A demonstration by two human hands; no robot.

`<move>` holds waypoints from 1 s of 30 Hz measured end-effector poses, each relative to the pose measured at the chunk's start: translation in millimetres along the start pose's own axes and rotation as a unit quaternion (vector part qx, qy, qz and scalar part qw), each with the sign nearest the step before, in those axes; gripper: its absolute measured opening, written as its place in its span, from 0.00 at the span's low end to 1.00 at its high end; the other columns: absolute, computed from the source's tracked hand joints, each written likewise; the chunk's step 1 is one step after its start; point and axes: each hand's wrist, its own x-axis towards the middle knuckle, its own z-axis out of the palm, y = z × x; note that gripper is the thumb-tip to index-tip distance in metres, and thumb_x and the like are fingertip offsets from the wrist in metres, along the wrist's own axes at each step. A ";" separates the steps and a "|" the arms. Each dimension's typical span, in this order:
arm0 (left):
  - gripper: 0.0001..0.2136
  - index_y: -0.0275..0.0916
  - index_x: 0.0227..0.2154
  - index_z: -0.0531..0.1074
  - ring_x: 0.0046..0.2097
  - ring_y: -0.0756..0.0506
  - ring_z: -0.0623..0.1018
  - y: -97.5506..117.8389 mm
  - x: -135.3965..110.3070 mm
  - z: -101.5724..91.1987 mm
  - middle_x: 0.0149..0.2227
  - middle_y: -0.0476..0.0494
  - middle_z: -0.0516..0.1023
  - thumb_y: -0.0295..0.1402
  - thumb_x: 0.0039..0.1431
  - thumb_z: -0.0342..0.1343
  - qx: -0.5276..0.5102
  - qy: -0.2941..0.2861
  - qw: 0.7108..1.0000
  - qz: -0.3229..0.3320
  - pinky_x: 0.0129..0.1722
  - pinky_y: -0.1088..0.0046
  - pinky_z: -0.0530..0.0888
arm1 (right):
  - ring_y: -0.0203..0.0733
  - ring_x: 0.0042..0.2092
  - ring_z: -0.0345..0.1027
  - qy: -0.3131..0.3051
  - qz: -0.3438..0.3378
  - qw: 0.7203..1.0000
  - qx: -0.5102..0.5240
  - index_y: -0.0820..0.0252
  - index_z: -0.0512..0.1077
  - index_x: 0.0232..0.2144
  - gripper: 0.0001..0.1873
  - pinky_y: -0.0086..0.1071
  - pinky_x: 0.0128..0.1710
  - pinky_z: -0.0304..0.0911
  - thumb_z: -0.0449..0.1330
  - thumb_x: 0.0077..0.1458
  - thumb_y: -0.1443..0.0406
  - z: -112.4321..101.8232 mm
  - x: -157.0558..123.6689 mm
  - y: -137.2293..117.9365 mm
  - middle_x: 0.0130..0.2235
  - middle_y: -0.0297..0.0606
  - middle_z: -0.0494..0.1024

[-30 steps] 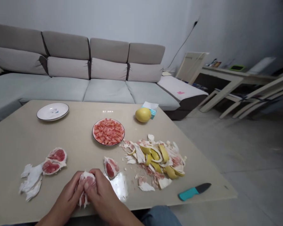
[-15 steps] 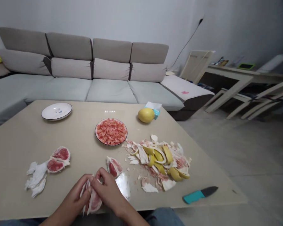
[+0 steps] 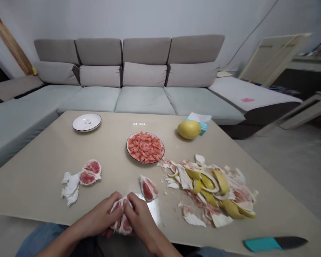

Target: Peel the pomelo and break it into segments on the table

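Note:
Near the table's front edge, my left hand [image 3: 106, 213] and my right hand [image 3: 139, 213] both grip one chunk of red pomelo [image 3: 126, 225]. White membrane covers part of it, and red flesh shows between my thumbs. My fingertips behind the chunk are mostly hidden. Just beyond my right hand lies a pomelo segment [image 3: 149, 188] with its flesh partly bare. Farther left is another pomelo piece [image 3: 91, 172], its two red faces framed in white pith, beside torn white pith [image 3: 71, 189]. A plate of pulled pomelo flesh [image 3: 145, 147] stands beyond my hands.
Right of my hands spreads a heap of yellow peel [image 3: 211, 189] and membrane scraps. A knife with a turquoise handle [image 3: 262, 244] lies at the front right. A whole pomelo [image 3: 189, 129], a tissue pack [image 3: 204, 123] and a white plate [image 3: 86, 122] are farther back.
The view has swung left, so things on the table sit farther right in the picture. Between my thumbs, the chunk's red flesh shows differently; both hands still grip it.

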 end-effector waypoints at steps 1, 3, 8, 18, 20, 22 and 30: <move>0.17 0.41 0.38 0.63 0.15 0.53 0.62 -0.7 -1.0 -1.2 0.23 0.56 0.68 0.51 0.63 0.44 -0.001 0.000 1.000 -0.008 0.12 0.81 0.56 | 0.34 0.26 0.56 0.001 -0.002 1.000 -0.008 0.58 0.60 0.23 0.13 0.26 0.25 0.49 0.50 0.60 0.63 1.0 0.7 0.7 0.23 0.27 0.61; 0.17 0.41 0.35 0.64 0.16 0.54 0.62 -1.8 -2.4 -3.3 0.24 0.55 0.68 0.51 0.62 0.45 0.014 0.014 1.000 -0.005 0.11 0.81 0.56 | 0.34 0.26 0.55 0.010 -0.013 1.000 -0.021 0.57 0.59 0.22 0.13 0.27 0.25 0.49 0.50 0.59 0.62 1.9 1.7 1.0 0.22 0.27 0.61; 0.18 0.39 0.31 0.65 0.20 0.53 0.64 -1.7 -1.0 -0.9 0.24 0.54 0.68 0.48 0.65 0.42 0.076 0.030 0.996 0.021 0.17 0.79 0.60 | 0.35 0.26 0.55 0.017 -0.047 0.998 -0.050 0.57 0.59 0.23 0.11 0.28 0.25 0.48 0.52 0.57 0.63 0.0 1.4 -0.8 0.22 0.27 0.61; 0.06 0.39 0.30 0.62 0.29 0.50 0.67 -9.1 16.1 22.0 0.27 0.52 0.69 0.35 0.60 0.48 0.139 0.164 0.972 0.094 0.28 0.76 0.61 | 0.36 0.24 0.61 -0.083 0.038 0.996 0.007 0.55 0.62 0.31 0.06 0.27 0.25 0.53 0.48 0.59 0.63 -14.1 3.7 -7.4 0.23 0.26 0.67; 0.05 0.39 0.29 0.62 0.29 0.50 0.66 -9.4 16.6 23.9 0.28 0.52 0.69 0.34 0.59 0.49 0.151 0.170 0.968 0.107 0.29 0.76 0.61 | 0.36 0.24 0.60 -0.053 0.033 0.998 0.011 0.55 0.60 0.29 0.05 0.28 0.25 0.53 0.49 0.58 0.63 -9.7 2.3 -3.3 0.22 0.26 0.66; 0.05 0.40 0.29 0.61 0.29 0.50 0.65 -9.5 16.7 25.0 0.27 0.53 0.67 0.33 0.58 0.51 0.158 0.177 0.964 0.119 0.28 0.76 0.60 | 0.37 0.27 0.60 0.003 0.012 1.000 0.009 0.55 0.59 0.27 0.06 0.28 0.26 0.54 0.50 0.55 0.64 -3.1 2.6 2.8 0.23 0.27 0.65; 0.03 0.40 0.34 0.63 0.33 0.48 0.71 -8.8 19.8 15.2 0.31 0.50 0.70 0.27 0.60 0.46 0.039 0.246 0.943 0.221 0.35 0.75 0.68 | 0.41 0.31 0.63 0.099 0.012 0.992 0.081 0.56 0.61 0.26 0.10 0.33 0.31 0.61 0.47 0.57 0.60 -3.6 24.4 -0.7 0.26 0.32 0.67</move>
